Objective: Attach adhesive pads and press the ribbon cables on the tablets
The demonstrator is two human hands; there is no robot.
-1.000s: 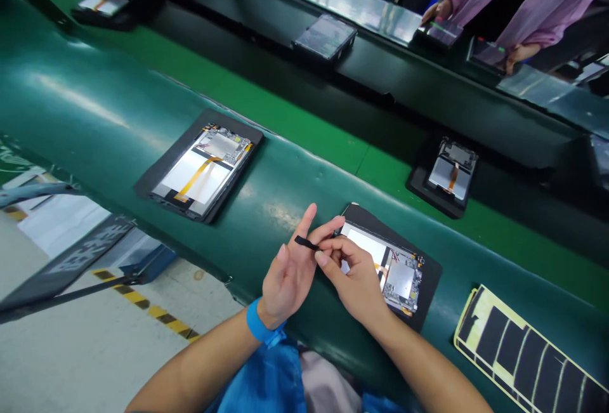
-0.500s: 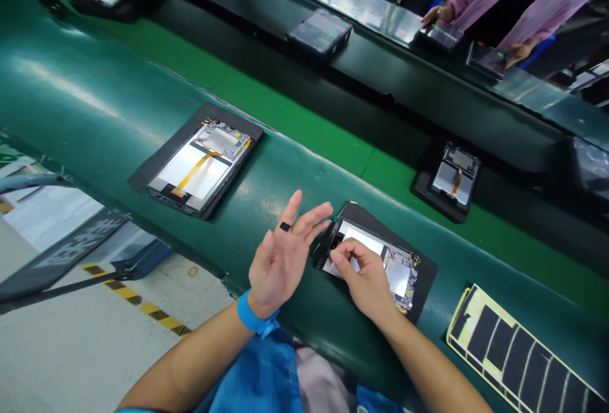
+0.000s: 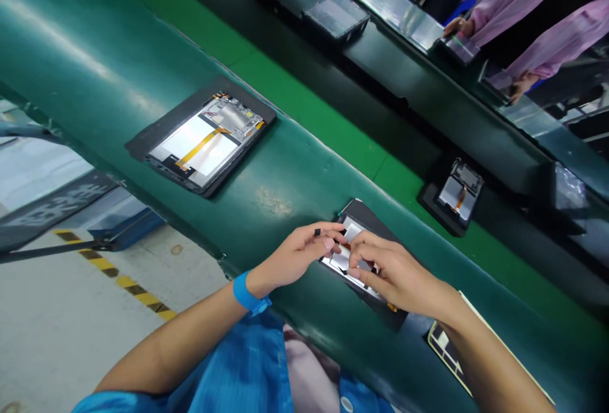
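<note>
A green work surface [image 3: 299, 178] slants across the scene; one opened device [image 3: 196, 137] lies left and farther off, a nearer device [image 3: 334, 262] right, under both hands; the left hand [image 3: 291, 259] holds thumb and fingers slightly apart; whether the right hand [image 3: 404, 276] pinches anything, I cannot tell; a black tab [image 3: 317, 232] on a left finger might crease if fingers brush it.

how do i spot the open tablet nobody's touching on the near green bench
Find the near green bench. Up and left of the left hand, an open tablet lies on a black mat. Unlike the neighbouring tablet, partly covered by the right hand, it shows a long orange ribbon.
</note>
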